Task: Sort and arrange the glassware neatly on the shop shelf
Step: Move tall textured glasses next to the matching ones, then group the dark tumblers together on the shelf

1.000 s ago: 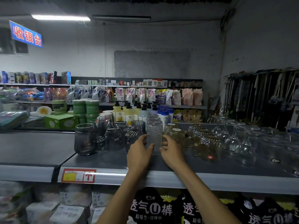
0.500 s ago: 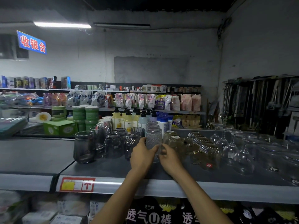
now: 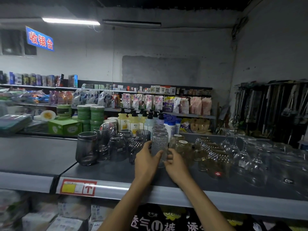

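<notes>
A stack of clear textured glasses (image 3: 159, 139) stands upright on the dark shop shelf (image 3: 106, 172). My left hand (image 3: 146, 161) wraps its lower left side and my right hand (image 3: 175, 165) grips its base from the right. Left of it stand smoky grey tumblers (image 3: 87, 148) and upturned dark glasses (image 3: 117, 149). Right of it sit amber jars (image 3: 183, 147), diamond-cut amber glasses (image 3: 211, 157) and clear wine glasses (image 3: 236, 150).
Clear bowls (image 3: 286, 167) crowd the shelf's far right. Pump bottles (image 3: 133, 122) and green tubs (image 3: 90, 116) stand just behind the glassware. A red and yellow price tag (image 3: 78, 187) marks the shelf's front edge. Packaged goods (image 3: 153, 220) fill the shelf below.
Both hands have closed in lower around the textured stack, my right hand shifting from its side to its base. The camera tilted up slightly, so the shelf sits lower in view.
</notes>
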A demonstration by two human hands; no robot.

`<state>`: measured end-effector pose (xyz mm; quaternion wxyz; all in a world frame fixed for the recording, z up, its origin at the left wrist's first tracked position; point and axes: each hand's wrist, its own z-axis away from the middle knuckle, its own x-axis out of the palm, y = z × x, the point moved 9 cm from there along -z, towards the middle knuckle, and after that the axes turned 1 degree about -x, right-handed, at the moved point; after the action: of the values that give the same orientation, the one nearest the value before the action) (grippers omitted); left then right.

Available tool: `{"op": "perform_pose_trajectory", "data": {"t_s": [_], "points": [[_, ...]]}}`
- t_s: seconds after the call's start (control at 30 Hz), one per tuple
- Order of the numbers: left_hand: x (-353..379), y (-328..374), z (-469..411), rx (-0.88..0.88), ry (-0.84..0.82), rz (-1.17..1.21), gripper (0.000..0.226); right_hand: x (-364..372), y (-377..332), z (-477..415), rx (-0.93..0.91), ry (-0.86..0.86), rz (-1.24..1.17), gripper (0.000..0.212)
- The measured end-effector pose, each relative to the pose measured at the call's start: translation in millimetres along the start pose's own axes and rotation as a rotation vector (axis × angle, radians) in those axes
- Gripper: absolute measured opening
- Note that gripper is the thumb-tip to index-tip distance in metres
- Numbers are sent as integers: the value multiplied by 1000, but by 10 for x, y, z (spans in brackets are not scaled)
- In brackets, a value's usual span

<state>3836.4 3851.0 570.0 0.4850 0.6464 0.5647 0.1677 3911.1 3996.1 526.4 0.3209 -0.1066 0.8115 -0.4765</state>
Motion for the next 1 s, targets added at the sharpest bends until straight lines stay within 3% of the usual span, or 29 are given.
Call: {"op": "perform_pose_trajectory", "data": {"t_s": [0.27,0.43,0.57,0.63,0.73,0.87,1.0], "points": [[-28,10,47,-32,-5,0,53,-120,-167,164,-11,58,43,50],[-360,119,127,-1,92,-12,30,-447,-604,533,-181,320,199,30],[-843,122,68,192,83,-172,24,-411,-965,815,-432,412,211,22],[-1054,69,-72,322,95,-390,29,-134,-1183,858,-552,353,272,23],[-1156,-58,-343,416,57,-674,42,495,-1474,714,-590,210,433,33],[-1077,-187,-593,452,-76,-836,60,1009,-1629,352,-446,98,683,52],[-1012,-344,-696,454,-155,-891,62,1130,-1554,192,-342,90,896,63]]}}
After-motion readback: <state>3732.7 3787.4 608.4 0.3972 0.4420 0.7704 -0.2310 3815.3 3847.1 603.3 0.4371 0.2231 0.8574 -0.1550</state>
